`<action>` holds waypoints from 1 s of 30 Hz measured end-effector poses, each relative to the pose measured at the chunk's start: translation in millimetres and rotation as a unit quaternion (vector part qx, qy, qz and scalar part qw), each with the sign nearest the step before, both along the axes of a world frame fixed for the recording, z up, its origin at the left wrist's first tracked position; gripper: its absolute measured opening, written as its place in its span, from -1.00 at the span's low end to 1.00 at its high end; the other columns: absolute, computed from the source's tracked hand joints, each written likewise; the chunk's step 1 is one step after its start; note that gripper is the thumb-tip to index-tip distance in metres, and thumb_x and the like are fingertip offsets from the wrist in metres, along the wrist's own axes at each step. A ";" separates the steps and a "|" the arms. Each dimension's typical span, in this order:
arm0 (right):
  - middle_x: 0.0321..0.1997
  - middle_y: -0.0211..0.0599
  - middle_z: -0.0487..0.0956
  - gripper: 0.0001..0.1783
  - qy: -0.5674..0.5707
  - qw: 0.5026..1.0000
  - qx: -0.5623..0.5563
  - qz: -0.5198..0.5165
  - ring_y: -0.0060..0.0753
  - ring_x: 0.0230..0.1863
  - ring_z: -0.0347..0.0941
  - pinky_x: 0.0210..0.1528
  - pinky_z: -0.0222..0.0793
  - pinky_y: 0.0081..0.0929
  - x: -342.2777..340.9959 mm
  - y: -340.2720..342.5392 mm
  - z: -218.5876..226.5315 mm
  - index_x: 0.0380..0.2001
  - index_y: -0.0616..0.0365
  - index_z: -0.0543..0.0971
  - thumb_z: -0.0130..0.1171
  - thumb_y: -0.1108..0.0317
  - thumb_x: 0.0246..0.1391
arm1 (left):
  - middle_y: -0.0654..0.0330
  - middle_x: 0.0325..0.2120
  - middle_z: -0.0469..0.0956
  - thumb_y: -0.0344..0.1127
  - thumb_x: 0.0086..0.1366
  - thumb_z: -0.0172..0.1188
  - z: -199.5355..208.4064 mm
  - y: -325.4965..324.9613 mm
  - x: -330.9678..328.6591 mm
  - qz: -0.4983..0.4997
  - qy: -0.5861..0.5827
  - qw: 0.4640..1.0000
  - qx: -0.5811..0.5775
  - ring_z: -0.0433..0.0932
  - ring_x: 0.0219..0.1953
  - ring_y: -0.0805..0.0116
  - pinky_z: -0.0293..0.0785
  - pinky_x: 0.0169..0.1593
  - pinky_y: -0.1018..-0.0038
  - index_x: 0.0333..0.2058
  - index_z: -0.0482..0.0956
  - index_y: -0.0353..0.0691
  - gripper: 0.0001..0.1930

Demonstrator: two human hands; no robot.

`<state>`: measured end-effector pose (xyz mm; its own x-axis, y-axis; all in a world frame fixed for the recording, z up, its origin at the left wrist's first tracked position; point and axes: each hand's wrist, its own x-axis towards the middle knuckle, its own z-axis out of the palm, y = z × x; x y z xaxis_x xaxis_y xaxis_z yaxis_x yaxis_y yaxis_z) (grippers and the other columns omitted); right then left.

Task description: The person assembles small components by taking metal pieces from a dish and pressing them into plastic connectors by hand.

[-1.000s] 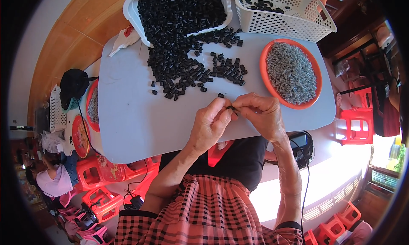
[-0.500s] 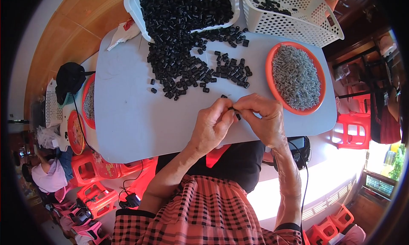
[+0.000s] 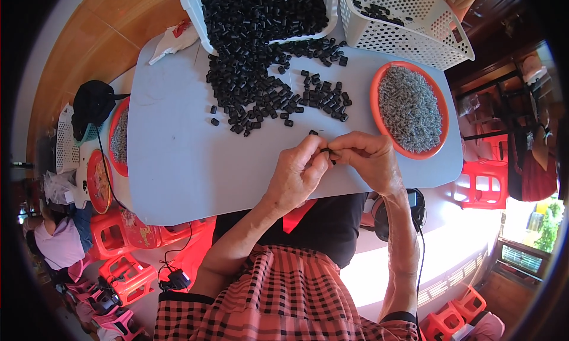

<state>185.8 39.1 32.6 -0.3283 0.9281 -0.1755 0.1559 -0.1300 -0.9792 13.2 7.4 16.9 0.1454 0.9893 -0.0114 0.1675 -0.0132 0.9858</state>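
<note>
My left hand (image 3: 296,172) and my right hand (image 3: 372,161) meet above the near part of the table, both with fingers pinched together. Between the fingertips is a small black part (image 3: 331,153), mostly covered by them; whether it is one part or two I cannot make out. Just beyond my left fingertips lies a single black cylindrical part (image 3: 313,132). Farther off, a heap of similar short black cylinders (image 3: 249,98) spills from a white bin (image 3: 194,12) onto the tabletop. To the right of my hands stands an orange-red bowl (image 3: 379,117) filled with small shiny grey pieces (image 3: 410,110).
A white perforated basket (image 3: 409,45) with some black parts stands at the back right of the light blue table (image 3: 172,163). Crumpled white tissue (image 3: 175,42) lies back left. Red stools (image 3: 127,276) and cables are around; another person (image 3: 62,240) is at the far left.
My fingers have closed further over the black part, so less of it shows below them. The whole view has shifted slightly; the heap and bowls stay put.
</note>
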 end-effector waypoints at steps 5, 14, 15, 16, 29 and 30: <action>-0.38 -0.31 0.62 -0.82 0.030 0.999 -0.019 -0.008 -0.59 -0.32 0.53 -0.20 0.48 -0.63 0.5 0.5 -1.7 -0.29 0.31 0.62 0.15 0.65 -0.01 | 0.20 -0.54 0.56 -0.47 0.28 -0.02 -1.2 0.6 -0.6 -0.008 0.004 1.000 0.004 0.49 -0.49 0.56 0.43 -0.38 0.58 -0.26 0.42 -0.34 -0.90; -0.27 -0.30 0.56 -0.82 0.060 0.998 0.000 0.011 -0.55 -0.26 0.50 -0.16 0.46 -0.61 0.0 2.2 -2.8 -0.30 0.35 0.61 0.13 0.69 -0.01 | 0.24 -0.53 0.55 -0.44 0.33 -0.04 -6.0 1.1 -3.0 -0.017 -0.016 1.000 0.009 0.42 -0.48 0.60 0.38 -0.38 0.62 -0.25 0.43 -0.33 -0.89; -0.28 -0.30 0.56 -0.82 0.058 0.998 -0.003 0.009 -0.55 -0.26 0.50 -0.16 0.46 -0.60 -0.4 2.5 -2.8 -0.30 0.35 0.62 0.13 0.68 -0.01 | 0.22 -0.54 0.56 -0.44 0.32 -0.03 -6.6 1.3 -2.7 -0.009 -0.026 0.999 0.022 0.40 -0.53 0.58 0.37 -0.42 0.58 -0.25 0.42 -0.33 -0.89; -0.28 -0.30 0.56 -0.82 0.057 0.998 -0.003 0.009 -0.55 -0.26 0.50 -0.16 0.46 -0.60 0.0 2.6 -4.1 -0.30 0.35 0.62 0.13 0.68 -0.01 | 0.19 -0.55 0.57 -0.43 0.31 -0.02 -7.0 1.4 -2.0 -0.002 -0.037 0.999 0.034 0.38 -0.59 0.55 0.36 -0.47 0.55 -0.25 0.41 -0.33 -0.89; -0.29 -0.29 0.57 -0.83 0.053 0.998 -0.012 0.012 -0.52 -0.27 0.52 -0.15 0.48 -0.60 -1.4 5.3 -2.0 -0.30 0.37 0.62 0.14 0.68 -0.01 | 0.19 -0.54 0.57 -0.41 0.31 -0.04 -10.5 2.1 -1.9 0.001 -0.043 0.999 0.024 0.42 -0.54 0.54 0.39 -0.41 0.56 -0.26 0.42 -0.35 -0.87; -0.29 -0.29 0.57 -0.83 0.052 0.999 -0.005 0.015 -0.52 -0.26 0.52 -0.15 0.48 -0.60 -2.1 5.1 -1.7 -0.30 0.37 0.62 0.14 0.68 -0.01 | 0.19 -0.55 0.57 -0.41 0.31 -0.04 -12.6 2.1 -1.9 0.004 -0.051 0.998 0.024 0.42 -0.53 0.54 0.39 -0.41 0.56 -0.26 0.43 -0.35 -0.87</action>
